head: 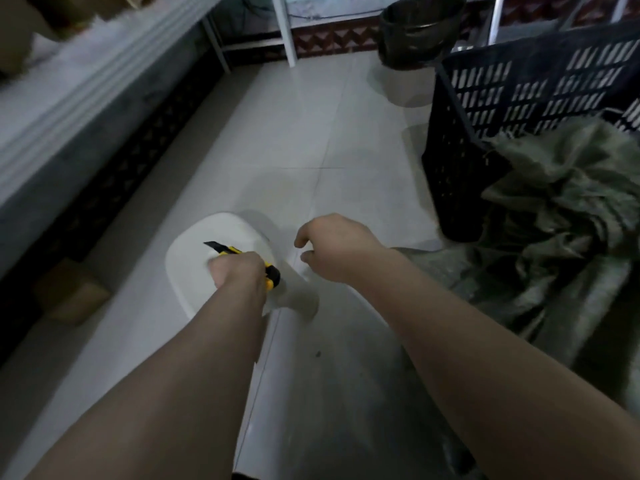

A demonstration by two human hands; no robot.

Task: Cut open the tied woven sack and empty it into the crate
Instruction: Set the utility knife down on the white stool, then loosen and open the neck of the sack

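Note:
A grey-green woven sack [561, 216] slumps at the right, its crumpled top leaning against the black slotted plastic crate [491, 109]. My left hand [239, 271] is closed around a yellow-and-black utility knife [242, 259], its dark blade out and pointing far-left, held over a white plastic stool [194, 258]. My right hand [332, 247] hovers beside the stool with fingers loosely curled and nothing in it, well left of the sack. Whether the sack's neck is tied or cut is not visible.
A black lined bin [419, 29] stands at the back by white shelf legs [287, 32]. A grey counter edge [79, 98] runs along the left, with a small cardboard box [69, 292] on the floor below it. Pale floor tiles [311, 133] stretch ahead.

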